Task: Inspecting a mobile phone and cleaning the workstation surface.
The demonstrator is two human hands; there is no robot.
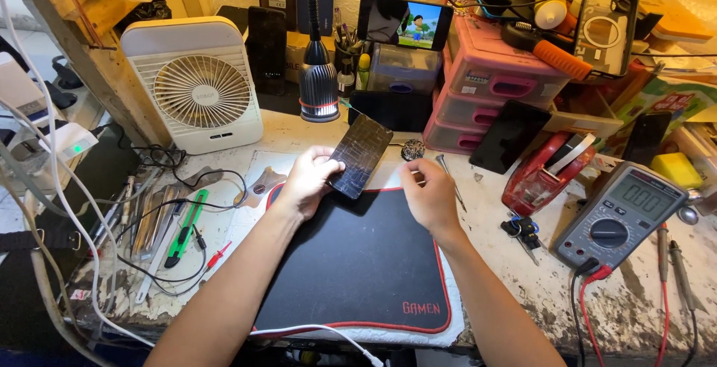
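Note:
My left hand point(305, 181) holds a dark phone point(361, 153) with a cracked screen, tilted above the far edge of a black mat with red trim point(358, 262). My right hand point(429, 194) is just right of the phone, fingers curled, pinching a thin metal tool point(448, 179) whose tip points up and away. The two hands are a short gap apart over the mat's back edge.
A white fan point(196, 83) stands back left, a lamp base point(319, 87) behind the phone, pink drawers point(485, 91) back right. A red tape dispenser point(541, 176) and a multimeter point(620, 214) lie right. Tweezers and a green cutter point(179, 229) lie left among cables.

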